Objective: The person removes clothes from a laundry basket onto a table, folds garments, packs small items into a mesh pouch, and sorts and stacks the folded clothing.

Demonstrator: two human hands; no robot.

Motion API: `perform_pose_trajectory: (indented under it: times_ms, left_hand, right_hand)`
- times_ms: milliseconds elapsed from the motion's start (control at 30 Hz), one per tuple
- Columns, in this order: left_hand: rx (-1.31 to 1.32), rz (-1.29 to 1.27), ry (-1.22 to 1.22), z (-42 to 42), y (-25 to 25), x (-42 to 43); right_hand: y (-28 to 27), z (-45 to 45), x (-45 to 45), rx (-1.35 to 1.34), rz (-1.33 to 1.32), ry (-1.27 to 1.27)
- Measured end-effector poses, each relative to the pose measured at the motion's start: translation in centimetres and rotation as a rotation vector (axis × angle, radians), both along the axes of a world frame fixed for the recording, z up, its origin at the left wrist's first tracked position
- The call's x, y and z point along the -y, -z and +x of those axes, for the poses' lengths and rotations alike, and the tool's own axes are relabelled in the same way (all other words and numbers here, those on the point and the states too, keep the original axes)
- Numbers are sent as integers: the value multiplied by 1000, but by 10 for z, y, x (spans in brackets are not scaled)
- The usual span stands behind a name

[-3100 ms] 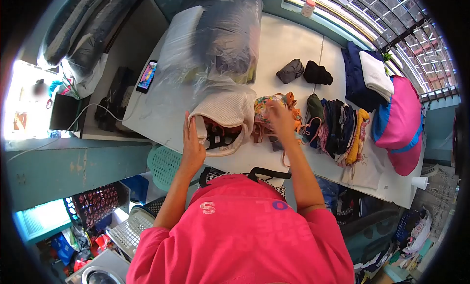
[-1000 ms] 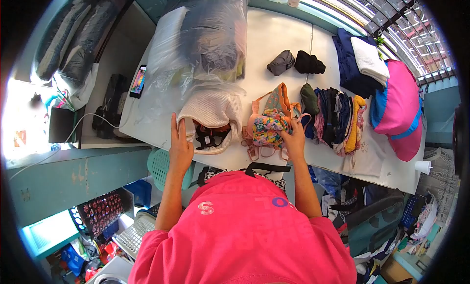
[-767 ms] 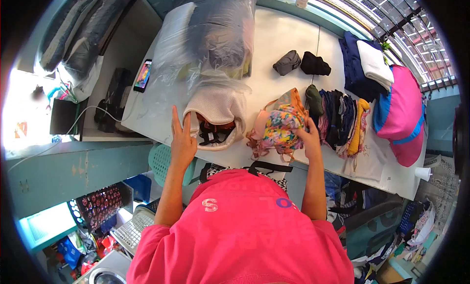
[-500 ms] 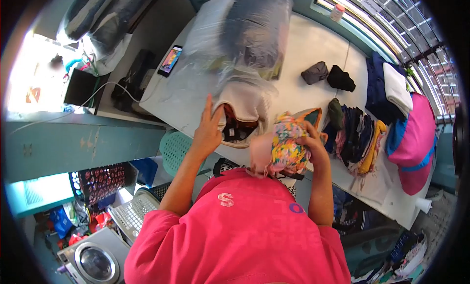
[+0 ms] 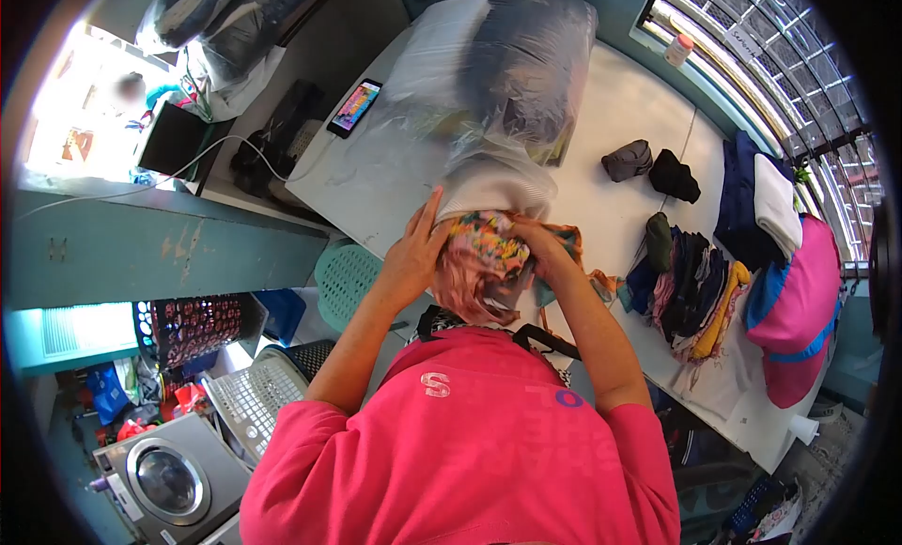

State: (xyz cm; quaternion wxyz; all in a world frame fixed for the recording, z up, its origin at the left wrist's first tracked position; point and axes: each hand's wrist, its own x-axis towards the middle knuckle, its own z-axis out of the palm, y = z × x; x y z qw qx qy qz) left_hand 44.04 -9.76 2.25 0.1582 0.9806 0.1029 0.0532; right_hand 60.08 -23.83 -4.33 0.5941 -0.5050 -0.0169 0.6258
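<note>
A white mesh bag (image 5: 498, 188) lies at the table's front edge, its opening mostly covered by a floral garment (image 5: 489, 249) with orange and yellow print. My right hand (image 5: 540, 244) grips this garment at its upper right, against the bag's mouth. At the bag's left side is my left hand (image 5: 415, 254), fingers extended, touching the bag's rim beside the garment. Teal and orange parts of the garment trail to the right. Right of it stands a row of folded dark, pink and yellow clothes (image 5: 693, 287).
A plastic-wrapped bundle (image 5: 507, 66) lies behind the bag, with a phone (image 5: 355, 108) to its left. Two rolled dark cloths (image 5: 627, 160) sit at the back. Navy and white folded cloths (image 5: 775, 205) and a pink-blue bundle (image 5: 797, 305) are at right. A green basket (image 5: 346, 287) stands below the table.
The floral garment has been lifted from the table beside the bag and moved left onto its mouth in my right hand. The view has turned, shifting the table rightward.
</note>
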Motion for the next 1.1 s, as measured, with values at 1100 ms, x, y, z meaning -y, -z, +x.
perform_pose_trajectory:
  times_ms: [1100]
  left_hand:
    - [535,-326,-274,39,99,61]
  right_hand:
    - [24,-6,-71,-427,201,1284]
